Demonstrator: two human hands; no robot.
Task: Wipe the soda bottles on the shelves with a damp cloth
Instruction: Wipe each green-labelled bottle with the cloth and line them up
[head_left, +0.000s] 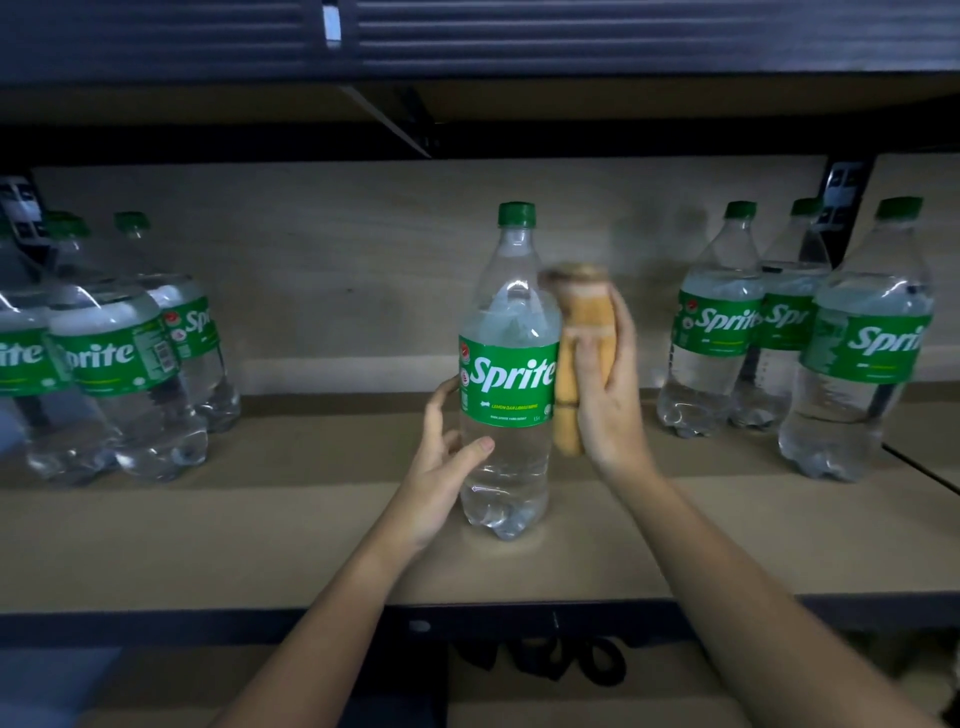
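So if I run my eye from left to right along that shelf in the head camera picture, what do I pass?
Cluster of Sprite bottles at the left → left hand → middle Sprite bottle → orange cloth → right hand → group of Sprite bottles at the right.

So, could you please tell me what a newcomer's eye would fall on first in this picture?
First, the lone Sprite bottle standing upright at mid-shelf, its green label facing out. The left hand holds its lower body, while the right hand presses a yellow cloth against its right side. Groups of like bottles stand at the shelf's left and right.
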